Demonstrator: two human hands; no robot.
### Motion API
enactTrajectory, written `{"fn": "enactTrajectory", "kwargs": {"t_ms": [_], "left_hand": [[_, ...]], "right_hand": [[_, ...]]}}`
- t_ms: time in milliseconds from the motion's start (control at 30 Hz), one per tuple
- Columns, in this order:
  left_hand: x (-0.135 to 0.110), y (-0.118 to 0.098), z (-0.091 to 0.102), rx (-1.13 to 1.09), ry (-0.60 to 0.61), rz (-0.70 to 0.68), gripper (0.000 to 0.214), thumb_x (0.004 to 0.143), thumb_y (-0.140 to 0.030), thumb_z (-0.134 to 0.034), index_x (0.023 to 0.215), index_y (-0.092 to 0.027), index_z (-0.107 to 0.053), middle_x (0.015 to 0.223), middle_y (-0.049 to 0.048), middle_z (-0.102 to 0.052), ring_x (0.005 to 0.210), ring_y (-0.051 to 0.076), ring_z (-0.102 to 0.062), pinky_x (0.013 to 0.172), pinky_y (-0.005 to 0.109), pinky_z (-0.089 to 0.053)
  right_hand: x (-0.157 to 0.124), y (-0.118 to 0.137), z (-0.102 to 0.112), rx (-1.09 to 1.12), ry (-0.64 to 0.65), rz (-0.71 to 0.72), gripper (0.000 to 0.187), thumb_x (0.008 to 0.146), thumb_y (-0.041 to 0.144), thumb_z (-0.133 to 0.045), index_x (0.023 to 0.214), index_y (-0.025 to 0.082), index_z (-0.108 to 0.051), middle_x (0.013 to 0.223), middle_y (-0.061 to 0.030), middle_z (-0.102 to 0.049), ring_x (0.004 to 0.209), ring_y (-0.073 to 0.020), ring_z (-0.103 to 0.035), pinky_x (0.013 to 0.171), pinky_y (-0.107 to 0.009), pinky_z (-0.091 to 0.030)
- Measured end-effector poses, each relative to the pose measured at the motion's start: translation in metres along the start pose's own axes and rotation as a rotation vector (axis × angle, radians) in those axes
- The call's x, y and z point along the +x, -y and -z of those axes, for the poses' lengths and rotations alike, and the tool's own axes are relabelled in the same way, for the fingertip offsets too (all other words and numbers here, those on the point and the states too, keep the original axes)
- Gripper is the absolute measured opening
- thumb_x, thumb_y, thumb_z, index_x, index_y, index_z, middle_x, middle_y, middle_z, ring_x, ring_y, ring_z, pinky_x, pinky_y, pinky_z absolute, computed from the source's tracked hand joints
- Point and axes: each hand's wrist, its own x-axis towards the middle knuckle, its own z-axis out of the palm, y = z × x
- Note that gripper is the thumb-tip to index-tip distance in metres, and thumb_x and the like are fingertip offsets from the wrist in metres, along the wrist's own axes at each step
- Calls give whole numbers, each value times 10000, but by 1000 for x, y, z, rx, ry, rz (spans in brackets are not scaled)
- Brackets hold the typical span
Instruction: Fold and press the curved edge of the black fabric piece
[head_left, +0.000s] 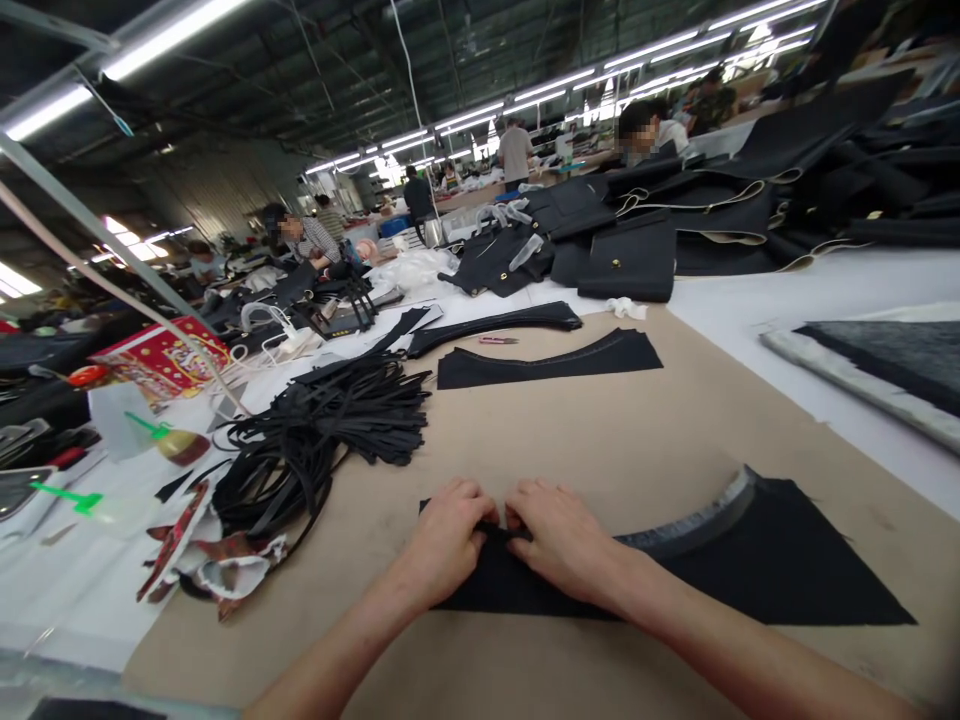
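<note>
A black fabric panel with a curved upper edge lies flat on the brown work sheet. Along that curve runs a shiny grey strip, rising toward the right. My left hand pinches the panel's upper edge near its left end. Close beside it, my right hand grips the same edge, fingers curled over it. The hands cover the stretch of edge they hold. Farther back rests a similar black panel, with small red-handled thread snips just behind it.
Left of my hands lies a heap of black straps. Green-tipped bottles, one a squeeze bottle, stand near fabric scraps. Black bag pieces pile up at the back. A grey padded sheet lies right. Other people work beyond.
</note>
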Motion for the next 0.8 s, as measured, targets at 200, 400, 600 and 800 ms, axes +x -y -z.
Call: {"fn": "enactTrajectory", "kwargs": {"t_ms": [200,400,600,800], "left_hand": [[-5,7,-4,-64,-34,-36,366,756,23,-464,888,-228,-695,885,14,-603,924,176,-547,836,283,-458],[-6,15,-7,-142,-41,-92,380,828,-15,-435,940,-238,-722,878,26,-626,887,168,-567,802,269,-470],[-10,21,-11,-138,-31,-121,390,841,-18,-421,983,-235,-711,907,25,-644,897,157,-584,801,258,-476],[-18,24,-19,-125,-77,-151,363,886,-52,-414,1047,-225,-689,936,34,-647,906,161,-582,805,265,-475]], "right_hand": [[-2,-4,-3,70,5,57,150,761,107,-532,856,193,-609,839,-25,-648,788,-192,-587,661,-274,-361],[-5,-10,-9,120,3,95,181,794,106,-524,917,199,-618,932,-26,-646,850,-192,-589,727,-274,-390],[-8,-10,-3,153,22,113,204,798,76,-517,918,206,-620,919,-14,-635,836,-172,-587,724,-259,-393],[-12,-15,-3,183,17,153,163,823,66,-509,876,198,-586,878,-7,-603,795,-162,-569,698,-258,-390]]}}
